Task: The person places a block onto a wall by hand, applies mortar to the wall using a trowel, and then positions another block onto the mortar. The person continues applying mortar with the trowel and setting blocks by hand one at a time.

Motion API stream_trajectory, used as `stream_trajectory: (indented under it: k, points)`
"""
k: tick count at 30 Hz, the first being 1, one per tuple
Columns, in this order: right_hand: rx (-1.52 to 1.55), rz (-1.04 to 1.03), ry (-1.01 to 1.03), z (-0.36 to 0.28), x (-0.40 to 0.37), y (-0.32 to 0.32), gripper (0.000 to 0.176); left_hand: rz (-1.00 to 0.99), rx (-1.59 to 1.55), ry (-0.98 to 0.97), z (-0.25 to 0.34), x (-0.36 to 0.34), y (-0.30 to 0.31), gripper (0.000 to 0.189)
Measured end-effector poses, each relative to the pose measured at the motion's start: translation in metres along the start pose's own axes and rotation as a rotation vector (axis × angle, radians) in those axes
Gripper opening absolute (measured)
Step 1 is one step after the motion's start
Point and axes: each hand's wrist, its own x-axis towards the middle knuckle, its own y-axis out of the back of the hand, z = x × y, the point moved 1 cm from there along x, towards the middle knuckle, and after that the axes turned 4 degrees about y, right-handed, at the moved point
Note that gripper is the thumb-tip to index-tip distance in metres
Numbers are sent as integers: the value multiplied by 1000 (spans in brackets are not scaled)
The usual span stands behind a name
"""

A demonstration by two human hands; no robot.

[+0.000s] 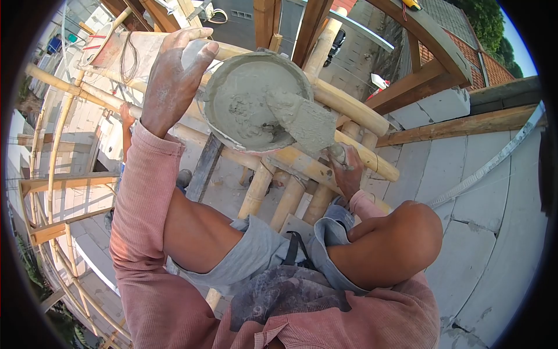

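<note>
My left hand [173, 78], dusted with cement, grips the rim of a round pan [216, 87] of wet grey mortar and holds it up over the bamboo poles. My right hand [347, 168] grips the handle of a trowel [305, 125]. The trowel's mortar-covered blade rests in the right side of the pan. I wear a pink long-sleeved shirt and grey shorts, and my bare knees are bent below the hands.
Bamboo scaffold poles [279, 160] run under me, high above the ground. A wall of light grey blocks [482, 209] rises at the right with timber beams [465, 122] above it. More scaffold and block walls lie far below at the left.
</note>
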Motion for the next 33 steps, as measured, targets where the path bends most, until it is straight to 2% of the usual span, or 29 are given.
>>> stream_trajectory:
  k: [12,18,20,22,25,28,29,33]
  points:
    - [2,-19,-91,0,-10,-18,35,-16,-26,53,0,-2,0,48]
    - [21,44,-87,-6,-7,-16,36,-2,26,-8,-8,0,-2,42]
    - [13,77,-89,-7,-5,-8,37,-54,-31,39,-7,-1,-2,40]
    - [23,112,-104,-6,2,3,37,-138,-14,-37,-26,2,-4,43]
    - [36,215,-115,1,9,17,38,-130,-22,88,-16,2,-6,48]
    - [99,282,-328,-9,27,54,39,-140,-41,126,-24,3,-10,51]
    - [121,354,-303,-9,33,68,40,-146,-47,135,-27,4,-12,52]
    - [79,499,-416,8,41,121,37,-161,-28,127,-30,6,-18,50]
